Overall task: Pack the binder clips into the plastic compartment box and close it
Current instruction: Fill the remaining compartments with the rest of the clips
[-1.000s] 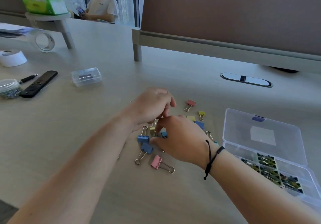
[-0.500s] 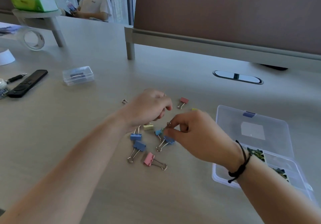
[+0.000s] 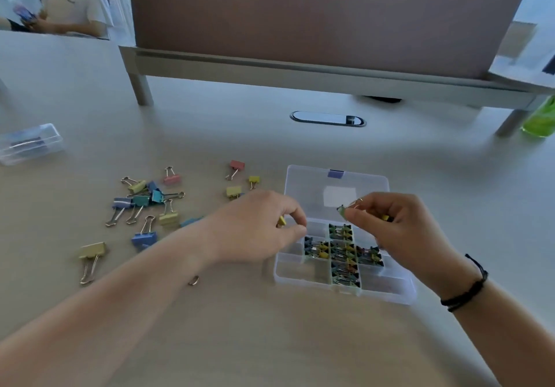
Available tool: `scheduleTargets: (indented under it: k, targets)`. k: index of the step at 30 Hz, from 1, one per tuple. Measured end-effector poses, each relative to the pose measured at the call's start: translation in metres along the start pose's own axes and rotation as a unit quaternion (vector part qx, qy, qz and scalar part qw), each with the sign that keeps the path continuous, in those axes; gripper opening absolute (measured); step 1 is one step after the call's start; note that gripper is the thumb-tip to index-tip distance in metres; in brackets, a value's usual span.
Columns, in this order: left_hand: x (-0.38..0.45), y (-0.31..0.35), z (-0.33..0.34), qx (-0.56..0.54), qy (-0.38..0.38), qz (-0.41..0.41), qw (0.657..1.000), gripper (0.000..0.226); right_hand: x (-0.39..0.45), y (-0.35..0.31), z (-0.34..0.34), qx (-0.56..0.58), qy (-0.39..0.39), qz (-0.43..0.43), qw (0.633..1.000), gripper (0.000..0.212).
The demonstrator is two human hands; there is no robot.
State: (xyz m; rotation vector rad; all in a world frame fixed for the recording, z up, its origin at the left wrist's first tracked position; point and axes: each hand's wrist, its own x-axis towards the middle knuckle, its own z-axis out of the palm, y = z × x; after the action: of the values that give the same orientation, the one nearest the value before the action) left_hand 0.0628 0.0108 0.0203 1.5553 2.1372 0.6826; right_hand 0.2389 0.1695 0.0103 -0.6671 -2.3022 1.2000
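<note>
**Both hands over the open compartment box, each pinching a small clip**

Where the clear plastic compartment box (image 3: pixel 345 266) lay open on the pale wood-grain table (image 3: pixel 270 341), its transparent lid (image 3: pixel 336 188) was folded back flat behind it, a small purple latch (image 3: pixel 335 173) on the far edge. Several of its square cells held tight rows of small coloured binder clips (image 3: pixel 342 254), while the outer cells looked bare. The right hand (image 3: pixel 399 224) hovered above the box's far side with fingers curled, thumb and forefinger pinching a small green binder clip (image 3: pixel 341 209) whose wire loops stood up; a bit of yellow showed deeper in the palm. A black cord bracelet (image 3: pixel 464 293) circled that wrist. The left hand (image 3: pixel 258 230) hung at the box's left rim, fingertips drawn together on a small yellow binder clip (image 3: pixel 281 221), mostly hidden.

To the left, loose larger binder clips (image 3: pixel 144 203) in yellow, blue, teal and pink lay scattered on the table, silver wire handles splayed. One yellow clip (image 3: pixel 91 251) lay apart, nearer the table's edge. A small metal ring (image 3: pixel 193 280) rested beside the left forearm. Farther left sat a small clear plastic case (image 3: pixel 30 143). Behind, an oval grey cable grommet (image 3: pixel 327 118) was set in the tabletop before a brown fabric divider panel (image 3: pixel 315 17).
</note>
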Motion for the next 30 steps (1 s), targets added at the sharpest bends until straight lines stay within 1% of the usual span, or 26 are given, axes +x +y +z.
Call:
scheduleTargets:
  k: [4, 10, 15, 17, 20, 24, 27, 30]
  targets:
    - [0.008, 0.008, 0.007, 0.004, 0.012, 0.0, 1.0, 0.015, 0.004, -0.003, 0.011, 0.073, 0.007, 0.001, 0.997, 0.011]
    - [0.019, 0.01, 0.014, -0.052, 0.058, 0.005, 0.997, 0.021, 0.02, -0.016, 0.041, 0.175, -0.017, -0.003, 0.984, 0.012]
    - [0.019, -0.004, 0.013, -0.072, 0.065, -0.006, 0.995, 0.01, 0.026, -0.016, 0.043, 0.267, -0.018, 0.015, 0.964, 0.012]
    - [0.017, -0.009, 0.012, -0.086, 0.077, -0.008, 0.993, 0.008, 0.025, -0.011, 0.038, 0.252, -0.008, 0.006, 0.968, 0.011]
    - [0.016, -0.007, 0.009, -0.128, 0.089, -0.004, 0.988, 0.011, 0.022, -0.006, 0.03, 0.181, 0.001, -0.013, 0.983, 0.013]
    - [0.013, -0.001, 0.005, -0.167, 0.08, 0.033, 0.982, 0.011, 0.017, -0.01, 0.02, 0.084, -0.033, -0.044, 0.995, 0.014]
    - [0.014, 0.006, 0.004, -0.168, 0.082, 0.041, 0.981, 0.01, 0.018, -0.014, 0.014, 0.072, -0.036, -0.056, 0.995, 0.01]
    - [0.018, 0.01, 0.005, -0.152, 0.087, 0.04, 0.984, 0.009, 0.019, -0.011, 0.008, 0.063, -0.033, -0.046, 0.996, 0.009]
